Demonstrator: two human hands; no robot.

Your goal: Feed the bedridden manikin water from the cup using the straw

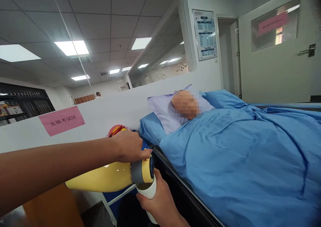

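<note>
A yellow thermos jug [110, 176] with a grey neck lies tipped almost on its side, its mouth pointing right. My left hand [129, 146] is closed on it from above, the thumb resting by the lid. Just under the mouth is a white cup [148, 188], and my right hand [162, 200] is wrapped round it from the right. The jug's neck overlaps the cup's rim. Whether liquid is flowing cannot be made out. The jug's handle is hidden behind my left hand and arm.
A black bed rail [185, 190] runs close beside my right hand. On the bed, a blue quilt [238, 153] covers a figure with a blurred head on a lilac pillow [160, 111]. A pink and red object [117, 130] stands behind my left hand, before a white partition [107, 116].
</note>
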